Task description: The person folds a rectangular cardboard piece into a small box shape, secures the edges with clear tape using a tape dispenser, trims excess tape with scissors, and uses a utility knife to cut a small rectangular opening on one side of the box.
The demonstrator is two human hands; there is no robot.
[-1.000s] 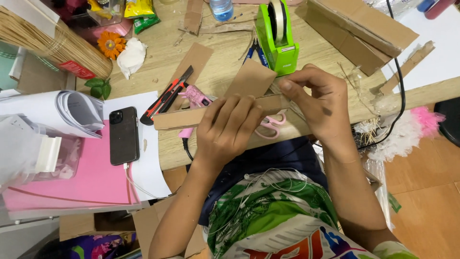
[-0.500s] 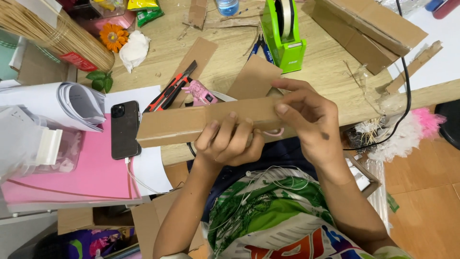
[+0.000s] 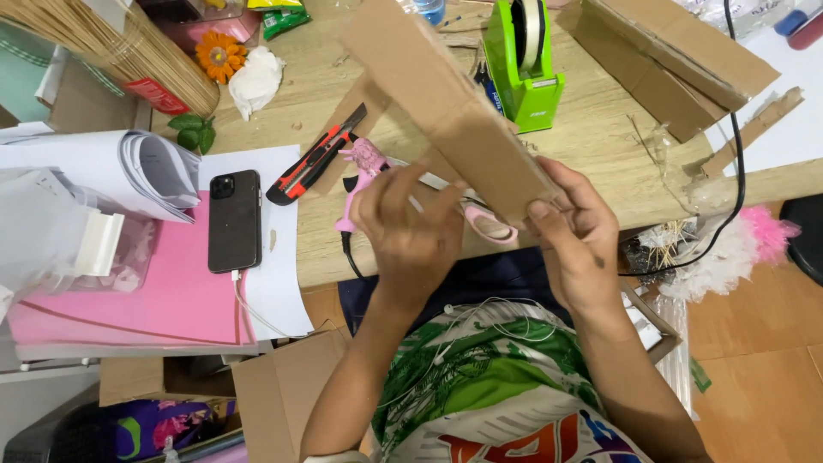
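A long brown cardboard strip (image 3: 446, 103) is tilted up off the wooden desk (image 3: 591, 146), its far end raised toward the upper left. My right hand (image 3: 576, 231) grips the strip's near end with thumb and fingers. My left hand (image 3: 410, 230) is just left of that end, fingers spread and partly curled, near the strip; whether it touches the strip is not visible. Under my hands lie a pink glue gun (image 3: 364, 171) and pink-handled scissors (image 3: 489, 227).
A red and black box cutter (image 3: 317, 156), a black phone (image 3: 234, 219) on pink paper (image 3: 146, 300), rolled white sheets (image 3: 137, 167), a green tape dispenser (image 3: 527, 64), more cardboard pieces (image 3: 677, 47), a black cable (image 3: 733, 129), an orange flower (image 3: 219, 53) and bamboo sticks (image 3: 103, 43) surround me.
The cardboard strip has gone from lying level across both hands to being tilted steeply up and left. My left hand has come off its middle and moved toward the near end.
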